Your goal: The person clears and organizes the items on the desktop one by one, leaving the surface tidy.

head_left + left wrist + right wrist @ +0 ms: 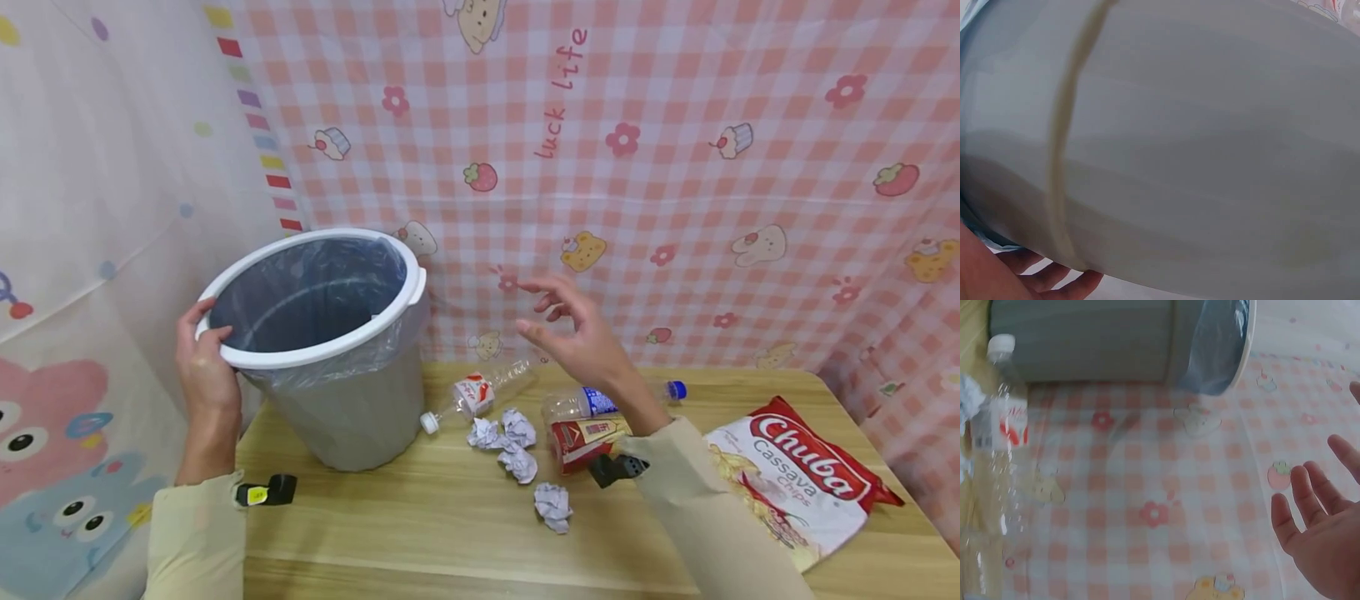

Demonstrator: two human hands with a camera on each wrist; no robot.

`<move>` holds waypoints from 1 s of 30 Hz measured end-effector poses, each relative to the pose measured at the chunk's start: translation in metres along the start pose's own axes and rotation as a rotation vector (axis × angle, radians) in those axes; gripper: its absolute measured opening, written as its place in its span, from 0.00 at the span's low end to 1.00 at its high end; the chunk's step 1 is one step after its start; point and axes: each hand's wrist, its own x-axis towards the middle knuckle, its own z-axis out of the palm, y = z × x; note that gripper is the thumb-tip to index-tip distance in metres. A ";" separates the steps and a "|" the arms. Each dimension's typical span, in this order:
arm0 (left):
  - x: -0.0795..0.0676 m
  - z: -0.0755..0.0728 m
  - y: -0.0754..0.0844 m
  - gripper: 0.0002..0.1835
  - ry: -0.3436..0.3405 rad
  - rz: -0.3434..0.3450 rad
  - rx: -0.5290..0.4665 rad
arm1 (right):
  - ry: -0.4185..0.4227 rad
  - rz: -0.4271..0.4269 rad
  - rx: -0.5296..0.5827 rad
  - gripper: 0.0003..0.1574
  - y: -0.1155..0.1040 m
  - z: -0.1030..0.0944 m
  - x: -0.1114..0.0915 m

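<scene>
My left hand [208, 375] grips the white rim [322, 360] of a grey trash bin at its left side, thumb over the edge. The trash bin [360, 417] stands at the left of the table, lined with a clear plastic bag. In the left wrist view, the bin's grey wall [1210, 125] fills most of the picture, with curled fingers [1082, 284] at its lower edge. To the right of the bin, my right hand [585, 337] hangs in the air, fingers spread and holding nothing. Below it lie clear plastic bottles, one with a red-and-white label [475, 393], another with a blue cap [677, 390].
Several crumpled paper balls [517, 427] lie on the wooden table [390, 533] in front of the bottles. A red box [577, 446] sits partly behind my right wrist. At the right lies a chip bag [802, 475]. Checked cloth [675, 208] hangs behind the table.
</scene>
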 end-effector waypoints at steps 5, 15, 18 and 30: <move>0.000 -0.002 0.000 0.25 -0.004 -0.009 0.000 | -0.020 0.043 -0.053 0.29 0.006 -0.015 -0.013; -0.001 0.000 0.000 0.25 -0.009 -0.004 -0.003 | -0.048 0.091 -0.093 0.26 0.022 -0.040 -0.043; 0.000 0.000 0.000 0.25 -0.011 -0.003 -0.005 | -0.051 0.129 -0.096 0.26 0.027 -0.046 -0.051; 0.000 0.000 -0.001 0.24 0.004 -0.004 -0.039 | -0.046 0.141 -0.114 0.23 0.042 -0.072 -0.081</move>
